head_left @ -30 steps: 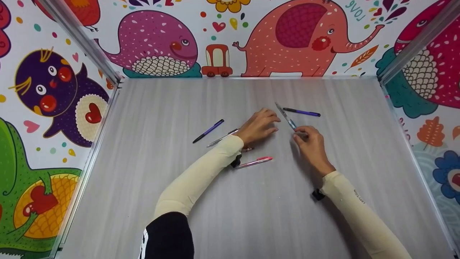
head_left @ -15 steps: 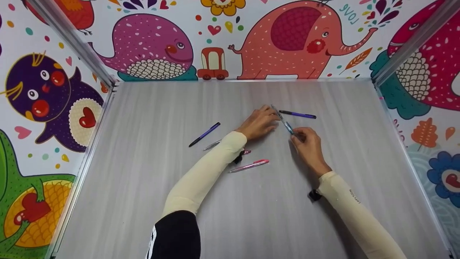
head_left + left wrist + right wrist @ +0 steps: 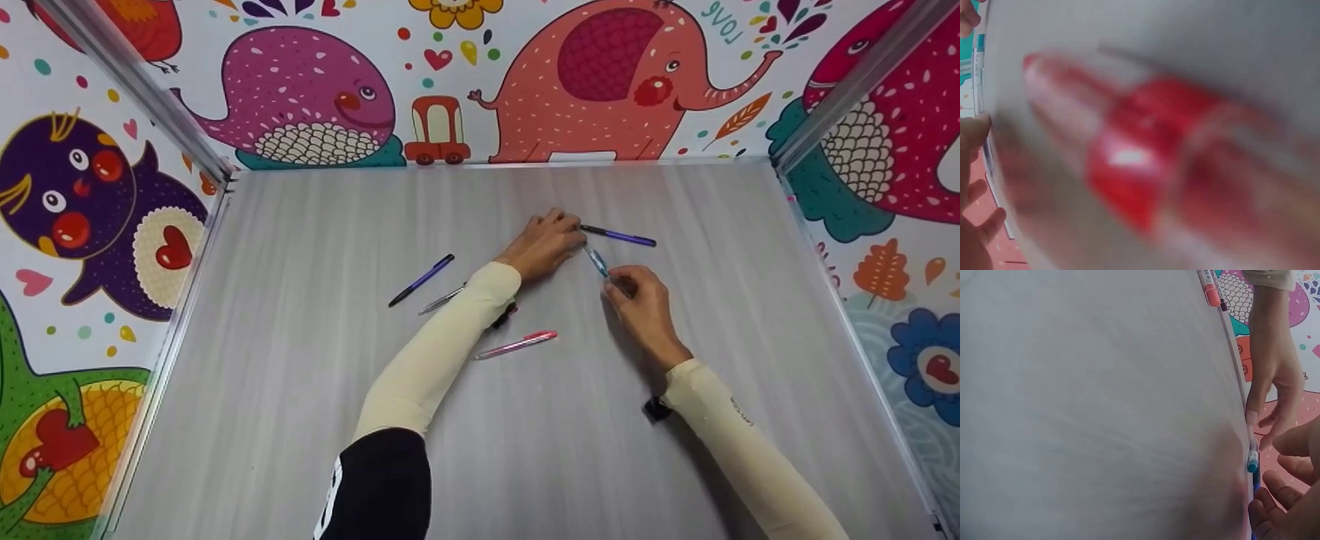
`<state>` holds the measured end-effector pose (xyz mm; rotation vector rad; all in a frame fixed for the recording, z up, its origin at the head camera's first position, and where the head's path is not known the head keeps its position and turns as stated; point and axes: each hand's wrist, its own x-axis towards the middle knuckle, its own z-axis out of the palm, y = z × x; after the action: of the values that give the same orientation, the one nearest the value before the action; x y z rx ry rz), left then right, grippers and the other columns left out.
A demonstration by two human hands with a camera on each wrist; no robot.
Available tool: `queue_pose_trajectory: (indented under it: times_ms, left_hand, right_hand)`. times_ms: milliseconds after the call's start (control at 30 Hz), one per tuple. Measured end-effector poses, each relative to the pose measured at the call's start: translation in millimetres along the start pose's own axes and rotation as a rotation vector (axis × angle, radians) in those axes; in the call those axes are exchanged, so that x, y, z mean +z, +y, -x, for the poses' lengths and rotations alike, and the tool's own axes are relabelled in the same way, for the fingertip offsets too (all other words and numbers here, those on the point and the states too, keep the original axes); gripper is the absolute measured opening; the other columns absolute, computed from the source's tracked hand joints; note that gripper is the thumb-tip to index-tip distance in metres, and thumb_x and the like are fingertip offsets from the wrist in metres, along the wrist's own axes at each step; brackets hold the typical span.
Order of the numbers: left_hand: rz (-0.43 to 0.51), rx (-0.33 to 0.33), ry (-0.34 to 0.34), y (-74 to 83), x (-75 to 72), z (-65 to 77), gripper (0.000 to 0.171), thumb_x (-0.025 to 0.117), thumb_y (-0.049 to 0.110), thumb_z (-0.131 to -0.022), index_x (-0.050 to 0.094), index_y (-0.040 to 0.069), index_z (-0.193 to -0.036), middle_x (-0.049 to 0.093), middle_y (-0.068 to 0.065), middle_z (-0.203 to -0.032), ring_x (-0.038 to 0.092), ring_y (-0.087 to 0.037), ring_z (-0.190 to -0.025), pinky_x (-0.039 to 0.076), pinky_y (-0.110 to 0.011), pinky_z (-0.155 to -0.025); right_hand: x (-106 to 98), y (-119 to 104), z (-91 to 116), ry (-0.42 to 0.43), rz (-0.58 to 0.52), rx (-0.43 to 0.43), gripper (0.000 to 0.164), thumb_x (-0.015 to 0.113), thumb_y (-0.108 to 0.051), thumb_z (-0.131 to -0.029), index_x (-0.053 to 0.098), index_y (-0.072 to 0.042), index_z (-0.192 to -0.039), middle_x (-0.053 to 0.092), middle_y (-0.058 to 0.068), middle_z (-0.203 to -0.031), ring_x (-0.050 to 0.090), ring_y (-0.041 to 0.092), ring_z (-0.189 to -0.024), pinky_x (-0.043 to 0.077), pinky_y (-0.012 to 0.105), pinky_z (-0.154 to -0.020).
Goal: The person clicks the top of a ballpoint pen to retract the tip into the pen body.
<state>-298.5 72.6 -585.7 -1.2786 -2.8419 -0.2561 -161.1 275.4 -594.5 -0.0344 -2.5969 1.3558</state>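
My left hand pinches a teal-ended pen near its far end, with the thumb against the barrel in the left wrist view. The pen's teal end points to my right hand. In the right wrist view, the right fingers are parted beside that end, a small gap between. Behind the teal-ended pen lies a purple-blue pen with a black grip. A red-banded pen fills the left wrist view, blurred; the left wrist hides most of it in the head view.
A pink-red pen lies in front of the left wrist. Left of the forearm are another purple-blue pen and a grey clear pen, partly covered by the sleeve. Patterned walls edge the grey table.
My left hand has moved right and taken hold of the teal-ended pen's far end. My right hand, which held the other end, has loosened from it. The pen has tipped lower.
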Motion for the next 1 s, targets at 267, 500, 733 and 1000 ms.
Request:
queue_pose_trajectory:
  times_ms: [267,500,733,1000]
  left_hand:
    - [-0.065,0.015,-0.009,5.0,-7.4,-4.5,0.032,0.058,0.019,-0.116,0.072,0.024,-0.145,0.06,-0.003,-0.149,0.049,-0.024,-0.141,0.046,-0.048,-0.119]
    - [-0.064,0.002,-0.024,3.9,-8.6,1.1,0.028,0.06,0.019,-0.115,0.074,0.021,-0.14,0.067,-0.003,-0.137,0.054,-0.023,-0.132,0.047,-0.045,-0.118]
    - [-0.035,-0.007,-0.05,2.0,-7.3,9.8,0.026,0.064,0.017,-0.113,0.076,0.017,-0.136,0.07,-0.003,-0.133,0.057,-0.022,-0.126,0.049,-0.041,-0.114]
    - [0.038,-0.027,-0.043,4.4,-12.6,24.2,0.024,0.062,0.018,-0.114,0.076,0.016,-0.134,0.07,-0.003,-0.132,0.058,-0.021,-0.125,0.049,-0.041,-0.113]
  right_hand:
    - [1,-1,2,-0.007,-0.008,-0.011,0.02,0.077,0.003,-0.098,0.076,0.005,-0.119,0.071,0.021,-0.116,0.065,0.029,-0.102,0.045,0.02,-0.085]
    - [1,-1,4,-0.026,-0.037,0.0,0.019,0.076,0.002,-0.1,0.075,0.005,-0.119,0.07,0.019,-0.118,0.064,0.027,-0.104,0.045,0.018,-0.085]
    - [0,-3,4,-0.041,-0.056,0.005,0.022,0.075,0.001,-0.102,0.074,0.005,-0.123,0.07,0.019,-0.124,0.065,0.027,-0.109,0.046,0.016,-0.089]
    - [-4,-4,8,-0.028,-0.076,0.022,0.024,0.075,-0.002,-0.104,0.073,0.003,-0.127,0.072,0.018,-0.127,0.068,0.03,-0.113,0.048,0.019,-0.092]
